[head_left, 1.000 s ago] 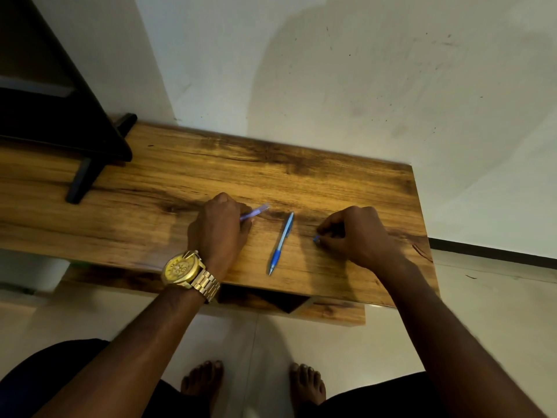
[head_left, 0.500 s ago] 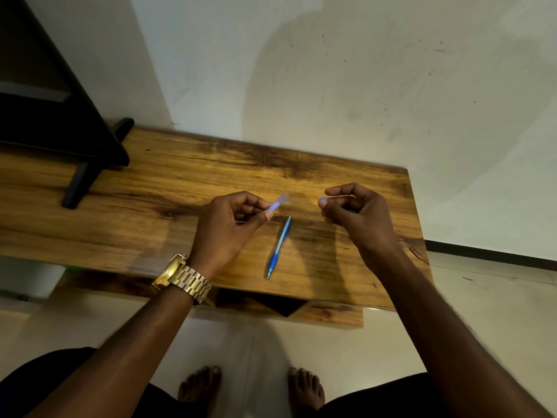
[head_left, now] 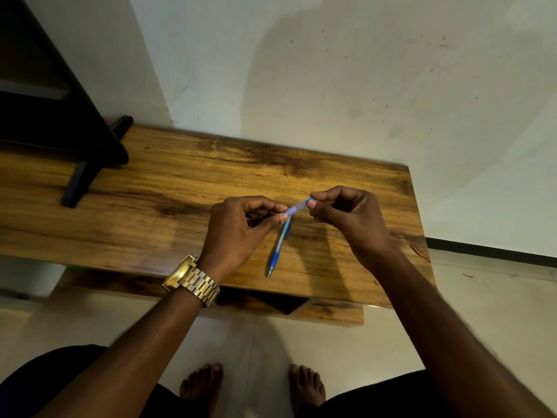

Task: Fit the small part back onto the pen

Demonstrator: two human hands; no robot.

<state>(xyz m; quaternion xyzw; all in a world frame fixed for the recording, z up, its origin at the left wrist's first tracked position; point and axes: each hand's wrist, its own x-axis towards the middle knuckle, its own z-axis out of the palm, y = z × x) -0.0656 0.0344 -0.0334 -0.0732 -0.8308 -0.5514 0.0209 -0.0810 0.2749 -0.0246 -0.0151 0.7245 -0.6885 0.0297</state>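
Above a wooden table [head_left: 180,188], my left hand [head_left: 241,233], with a gold watch on its wrist, pinches one end of a pale translucent pen barrel [head_left: 295,209]. My right hand [head_left: 349,218] pinches a small blue piece [head_left: 310,200] at the barrel's other end; the two parts meet between my fingertips. Below my hands a whole blue pen [head_left: 278,247] lies on the table, its tip toward the near edge.
A black stand [head_left: 90,164] rests on the table's far left, under a dark object. A white wall rises behind the table. The table's right edge lies close to my right hand. My bare feet [head_left: 253,387] stand on a pale tiled floor.
Both hands lifted off the table with their pen parts and came together. The barrel and the blue piece, apart before, now meet. The whole pen stayed put.
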